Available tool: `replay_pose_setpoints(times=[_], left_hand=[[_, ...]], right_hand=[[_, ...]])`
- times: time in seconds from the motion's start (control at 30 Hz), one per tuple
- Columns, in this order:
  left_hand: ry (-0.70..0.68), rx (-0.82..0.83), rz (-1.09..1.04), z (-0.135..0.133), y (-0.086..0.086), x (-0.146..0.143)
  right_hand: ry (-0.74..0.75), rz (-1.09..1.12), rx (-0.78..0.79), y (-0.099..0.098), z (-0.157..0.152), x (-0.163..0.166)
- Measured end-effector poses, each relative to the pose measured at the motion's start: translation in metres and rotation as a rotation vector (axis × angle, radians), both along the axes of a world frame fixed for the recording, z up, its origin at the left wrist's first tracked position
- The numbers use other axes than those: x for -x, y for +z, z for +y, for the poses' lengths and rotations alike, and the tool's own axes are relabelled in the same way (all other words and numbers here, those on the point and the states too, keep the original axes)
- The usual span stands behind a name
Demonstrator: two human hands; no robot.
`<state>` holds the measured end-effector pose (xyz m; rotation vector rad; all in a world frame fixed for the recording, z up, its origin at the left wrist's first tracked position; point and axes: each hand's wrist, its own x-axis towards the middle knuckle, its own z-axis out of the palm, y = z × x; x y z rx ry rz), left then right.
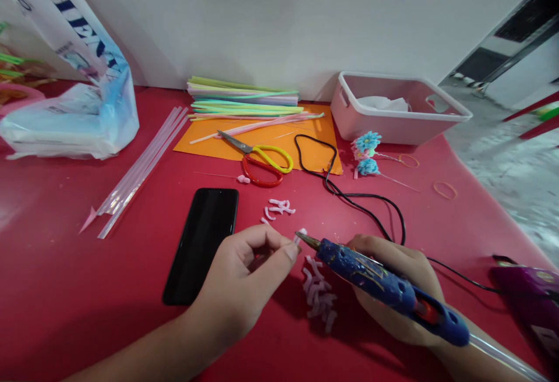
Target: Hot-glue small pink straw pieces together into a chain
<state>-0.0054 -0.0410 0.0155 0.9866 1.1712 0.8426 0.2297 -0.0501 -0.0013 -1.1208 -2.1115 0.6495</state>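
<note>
My left hand [244, 277] pinches a small pink straw piece [301, 234] between thumb and forefinger. My right hand [393, 283] grips a blue glue gun [384, 286], its metal nozzle touching the held piece. Below the nozzle lies a cluster of pink straw pieces [319, 294] on the red table [65, 289]. A few more pink pieces [279, 208] lie a little farther off. A black phone [203, 244] lies flat just left of my left hand.
Scissors [257, 159] with yellow and red handles rest on an orange sheet [314, 149], behind them a stack of coloured straws [242, 99]. The gun's black cord [349, 195] loops across. A white basket [397, 108], blue straw flowers [367, 152], clear glue sticks [140, 169] and a plastic bag [74, 114] stand around.
</note>
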Motion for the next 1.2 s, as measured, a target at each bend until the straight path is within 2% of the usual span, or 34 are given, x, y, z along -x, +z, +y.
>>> replay_pose_setpoints(times=[0.37, 0.57, 0.77, 1.2], left_hand=[[0.005, 0.001, -0.008, 0.0004, 0.0035, 0.0], [-0.007, -0.013, -0.025, -0.0009, -0.0016, -0.0016], [0.015, -0.015, -0.025, 0.0001, -0.0028, 0.0007], [0.024, -0.032, -0.012, -0.0002, 0.0001, 0.0]], right_hand=[[0.004, 0.001, 0.001, 0.0, -0.0002, -0.0003], [-0.012, -0.004, 0.041, -0.0006, -0.003, 0.0], [-0.017, -0.002, -0.012, -0.0013, -0.0013, -0.0004], [-0.038, -0.011, -0.02, -0.0005, -0.0015, 0.0008]])
